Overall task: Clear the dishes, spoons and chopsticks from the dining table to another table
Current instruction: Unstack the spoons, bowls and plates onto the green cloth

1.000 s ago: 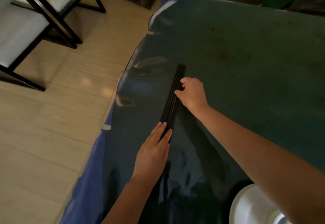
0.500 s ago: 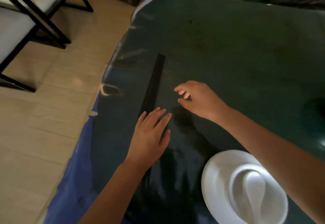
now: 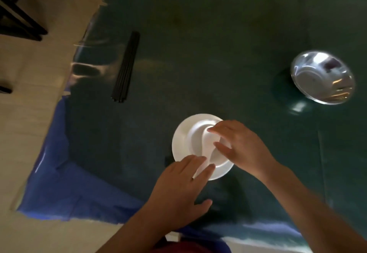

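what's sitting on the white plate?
A white bowl sits on the white plate, with a white spoon inside. Both hands hide the near and right parts.

A dark green worktop (image 3: 218, 44) carries a glossy, seemingly clear cover, with blue cloth (image 3: 65, 189) hanging at its near-left corner. Pale tiled floor (image 3: 29, 143) lies left, black chair legs (image 3: 21, 22) upper left.
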`<act>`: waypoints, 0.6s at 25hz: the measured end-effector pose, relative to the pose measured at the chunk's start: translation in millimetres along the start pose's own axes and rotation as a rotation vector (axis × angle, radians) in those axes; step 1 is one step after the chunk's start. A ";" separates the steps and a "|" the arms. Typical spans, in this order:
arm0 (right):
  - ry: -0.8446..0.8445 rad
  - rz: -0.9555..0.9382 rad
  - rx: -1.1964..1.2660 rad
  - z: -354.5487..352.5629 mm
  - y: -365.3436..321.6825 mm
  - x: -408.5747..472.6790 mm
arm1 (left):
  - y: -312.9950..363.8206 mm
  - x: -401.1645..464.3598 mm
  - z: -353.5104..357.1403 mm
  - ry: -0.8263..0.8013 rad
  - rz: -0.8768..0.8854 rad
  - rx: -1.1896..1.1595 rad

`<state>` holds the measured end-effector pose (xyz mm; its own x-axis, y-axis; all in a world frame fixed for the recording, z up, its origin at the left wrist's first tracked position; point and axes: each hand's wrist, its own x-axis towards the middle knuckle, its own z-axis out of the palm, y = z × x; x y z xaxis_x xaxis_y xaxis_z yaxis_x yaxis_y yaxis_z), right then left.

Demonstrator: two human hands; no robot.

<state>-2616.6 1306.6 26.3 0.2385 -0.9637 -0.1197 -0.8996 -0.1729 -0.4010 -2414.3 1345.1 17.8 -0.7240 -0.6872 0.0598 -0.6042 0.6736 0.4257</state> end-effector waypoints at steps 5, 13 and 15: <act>-0.020 -0.054 -0.109 16.0 -1.8 -1.9 | 6.1 -2.1 15.2 0.005 0.007 0.077; 0.127 -0.173 -0.087 21.5 5.1 -6.9 | 0.3 3.3 5.0 0.116 -0.187 -0.020; 0.229 -0.224 -0.100 23.9 4.0 -5.8 | 0.9 4.9 1.5 0.236 -0.055 0.054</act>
<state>-2612.8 1316.4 3.6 0.3559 -0.9184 0.1729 -0.8684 -0.3933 -0.3020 -2418.8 1342.7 17.1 -0.5956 -0.7635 0.2496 -0.6623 0.6426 0.3853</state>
